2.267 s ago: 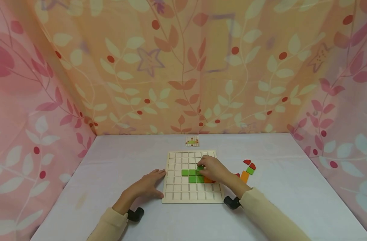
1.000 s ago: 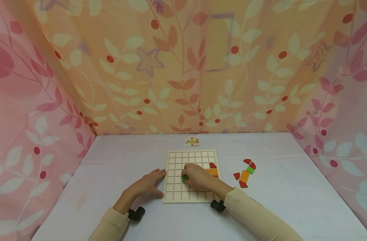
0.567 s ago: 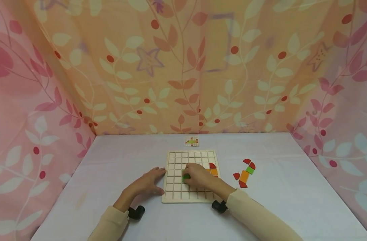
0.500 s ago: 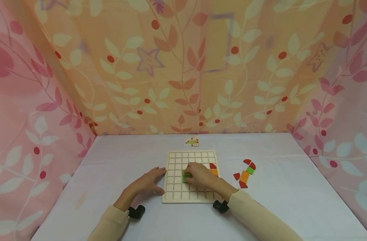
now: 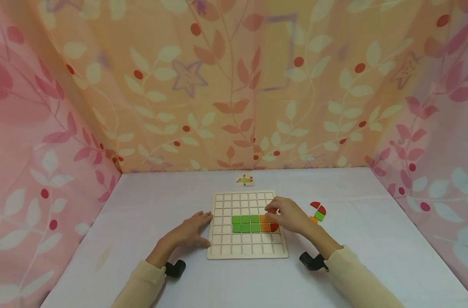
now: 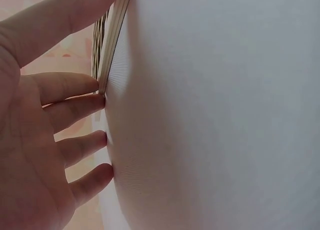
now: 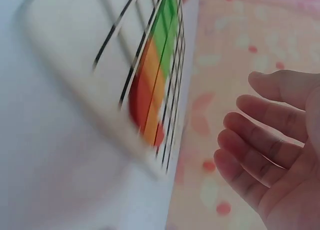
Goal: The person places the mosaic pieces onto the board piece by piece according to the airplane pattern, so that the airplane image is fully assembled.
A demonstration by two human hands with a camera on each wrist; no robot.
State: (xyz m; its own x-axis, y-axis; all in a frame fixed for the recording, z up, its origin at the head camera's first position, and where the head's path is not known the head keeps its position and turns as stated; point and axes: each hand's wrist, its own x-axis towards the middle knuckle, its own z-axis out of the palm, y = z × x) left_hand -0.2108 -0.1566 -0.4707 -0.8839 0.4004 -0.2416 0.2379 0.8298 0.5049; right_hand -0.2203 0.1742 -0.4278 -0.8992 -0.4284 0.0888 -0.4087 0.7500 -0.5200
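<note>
A square wooden grid board (image 5: 222, 247) lies on the table. In its grid, two rows of green square tiles (image 5: 245, 224) meet orange tiles (image 5: 265, 224) on the right, then a red rounded piece (image 5: 274, 227). My left hand (image 5: 185, 233) rests at the board's left edge; the left wrist view shows its straight fingers (image 6: 75, 112) and thumb touching the side. Over the board's right edge hovers my right hand (image 5: 289, 215), partly covering the tiles there. Its fingers (image 7: 260, 140) are loosely bent and apart from the board in the right wrist view, with nothing between them.
Behind the board lies a small pattern card (image 5: 244, 179). To the right are loose red rounded pieces (image 5: 315, 205), a green tile (image 5: 319, 216) and an orange piece (image 5: 313, 220) mostly hidden by my right arm. Patterned curtains (image 5: 234, 94) surround the table.
My right hand has let go of a green tile at the lower left of the pattern and moved right. Both green rows now show. My left hand has stayed put.
</note>
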